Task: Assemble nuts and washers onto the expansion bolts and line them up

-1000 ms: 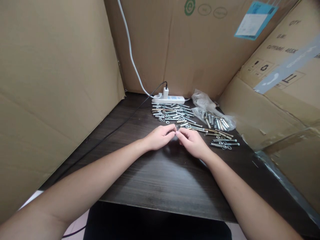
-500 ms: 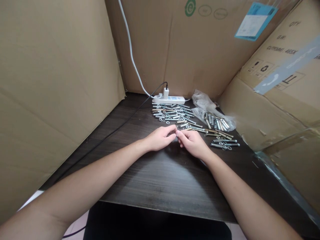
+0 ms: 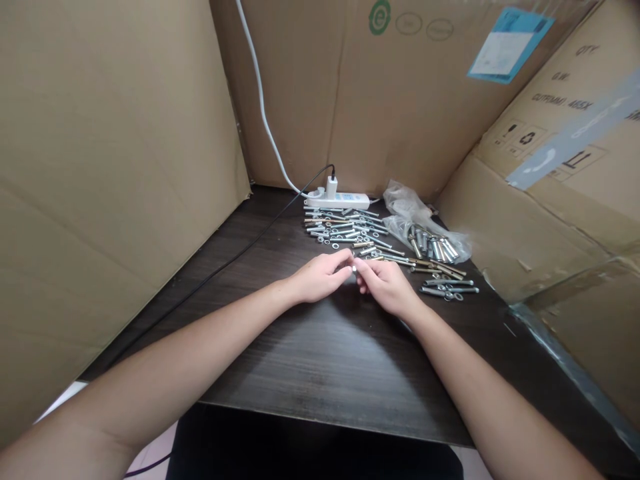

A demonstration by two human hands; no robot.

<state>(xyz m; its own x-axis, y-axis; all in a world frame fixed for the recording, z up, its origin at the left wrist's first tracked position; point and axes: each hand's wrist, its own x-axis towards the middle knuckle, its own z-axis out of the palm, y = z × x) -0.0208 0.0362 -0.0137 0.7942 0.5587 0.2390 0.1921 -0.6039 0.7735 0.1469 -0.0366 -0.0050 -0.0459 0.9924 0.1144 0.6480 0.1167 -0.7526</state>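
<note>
My left hand (image 3: pixel 325 276) and my right hand (image 3: pixel 384 285) meet fingertip to fingertip just above the table, both closed in a pinch. Between the fingertips a small shiny metal piece (image 3: pixel 355 269) shows, lying against my right thumb. Fingers cover most of it, so its exact kind cannot be told. Just beyond the hands lie rows of loose bolts, sleeves and washers; one washer (image 3: pixel 335 246) sits near my left hand. To the right of my right hand is a group of grey sleeve bolts (image 3: pixel 450 289) with washers.
A clear plastic bag (image 3: pixel 407 200) with more metal sleeves (image 3: pixel 434 245) spilling from it lies at the back right. Behind the hardware stands a white power strip (image 3: pixel 353 200). A black cable (image 3: pixel 235 257) crosses the dark table (image 3: pixel 320 360). Cardboard walls (image 3: pixel 300 87) enclose three sides.
The small metal piece between my fingertips shows more plainly and brighter now. Both hands have stayed almost in place, and the hardware on the table has not moved.
</note>
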